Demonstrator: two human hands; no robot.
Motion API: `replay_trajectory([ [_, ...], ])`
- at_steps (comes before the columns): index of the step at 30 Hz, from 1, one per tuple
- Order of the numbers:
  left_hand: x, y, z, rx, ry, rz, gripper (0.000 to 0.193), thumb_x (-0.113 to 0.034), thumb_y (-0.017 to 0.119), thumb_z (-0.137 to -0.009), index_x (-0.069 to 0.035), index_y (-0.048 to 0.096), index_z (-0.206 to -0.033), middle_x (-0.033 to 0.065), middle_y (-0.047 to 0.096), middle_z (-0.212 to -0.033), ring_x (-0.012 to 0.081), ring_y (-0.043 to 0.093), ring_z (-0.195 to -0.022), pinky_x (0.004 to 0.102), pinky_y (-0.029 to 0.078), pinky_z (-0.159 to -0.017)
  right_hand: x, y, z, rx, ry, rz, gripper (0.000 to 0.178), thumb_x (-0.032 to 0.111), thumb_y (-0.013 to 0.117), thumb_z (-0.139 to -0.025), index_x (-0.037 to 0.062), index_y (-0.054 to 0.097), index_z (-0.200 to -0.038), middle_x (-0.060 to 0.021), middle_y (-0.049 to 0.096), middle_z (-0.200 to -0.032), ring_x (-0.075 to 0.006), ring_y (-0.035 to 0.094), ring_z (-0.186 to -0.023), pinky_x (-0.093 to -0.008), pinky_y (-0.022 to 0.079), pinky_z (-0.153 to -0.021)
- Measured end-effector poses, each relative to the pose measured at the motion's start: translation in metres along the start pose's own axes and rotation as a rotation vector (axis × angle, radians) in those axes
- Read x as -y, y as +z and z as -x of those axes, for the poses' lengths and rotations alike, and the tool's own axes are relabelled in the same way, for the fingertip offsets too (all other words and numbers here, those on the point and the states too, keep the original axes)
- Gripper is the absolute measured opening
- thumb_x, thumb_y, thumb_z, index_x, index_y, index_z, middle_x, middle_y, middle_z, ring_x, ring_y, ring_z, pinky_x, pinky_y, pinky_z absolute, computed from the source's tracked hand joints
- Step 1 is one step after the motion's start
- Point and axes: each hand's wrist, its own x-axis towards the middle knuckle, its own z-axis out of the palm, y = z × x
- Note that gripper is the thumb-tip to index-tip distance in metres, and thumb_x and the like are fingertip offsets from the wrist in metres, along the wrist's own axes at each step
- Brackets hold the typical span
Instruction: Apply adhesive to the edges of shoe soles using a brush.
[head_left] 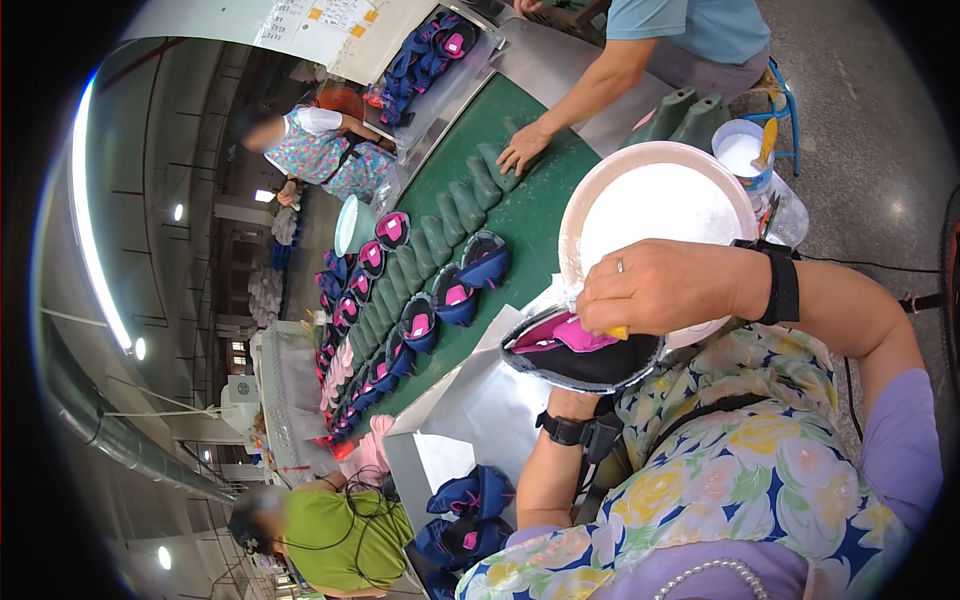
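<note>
A black shoe upper [622,370] with a grey edge and pink lining is held up just in front of the large basin of white powder [655,205]. My left hand [572,404] grips it from below; its fingers are mostly hidden behind the upper. Over the opening, my right hand [640,290] is closed, fingers bent down against the pink lining. A small yellow piece [618,331] pokes out under those fingers; the rest of it is covered, so its kind does not show.
On the green conveyor belt [540,235] lie rows of dark green shoe lasts [450,215] and blue shoe uppers [455,300]. A co-worker's hand [525,148] reaches onto the lasts. More blue uppers [470,500] rest beside my left arm. A can of white liquid [740,150] holds a yellow-handled brush [768,142].
</note>
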Motion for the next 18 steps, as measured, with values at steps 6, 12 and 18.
replay_trajectory([
  [6, 0.036, 0.015, 0.004, 0.034, -0.448, 1.846, 0.042, -0.029, 0.051, -0.102, -0.011, 0.045, -0.14, 0.0101, 0.054, -0.138, 0.0251, 0.051, -0.129, 0.0393, 0.041, -0.111, -0.006, -0.009, 0.005, 0.117, 0.166, -0.046, 0.01, 0.012, 0.063, -0.086, 0.0063, 0.058, -0.093, -0.0065, 0.062, -0.087, -0.0255, 0.064, -0.086, -0.0366, 0.054, -0.073],
  [12, 0.047, 0.01, 0.007, -0.119, -0.383, 1.471, 0.041, -0.029, 0.037, -0.107, -0.004, 0.045, -0.139, 0.0139, 0.056, -0.136, 0.0266, 0.053, -0.127, 0.0417, 0.042, -0.112, -0.019, -0.013, 0.003, 0.163, 0.324, -0.167, 0.014, 0.017, 0.065, -0.088, 0.0043, 0.06, -0.092, -0.0114, 0.066, -0.089, -0.0316, 0.065, -0.084, -0.0401, 0.053, -0.077],
  [18, 0.045, -0.001, 0.011, -0.146, -0.341, 1.862, 0.042, -0.027, 0.054, -0.101, -0.009, 0.047, -0.139, 0.0104, 0.056, -0.136, 0.0256, 0.053, -0.127, 0.0434, 0.043, -0.11, -0.028, -0.017, -0.003, 0.219, 0.443, -0.282, 0.016, 0.018, 0.065, -0.09, 0.0033, 0.059, -0.093, -0.0138, 0.065, -0.085, -0.0337, 0.065, -0.082, -0.0413, 0.051, -0.075],
])
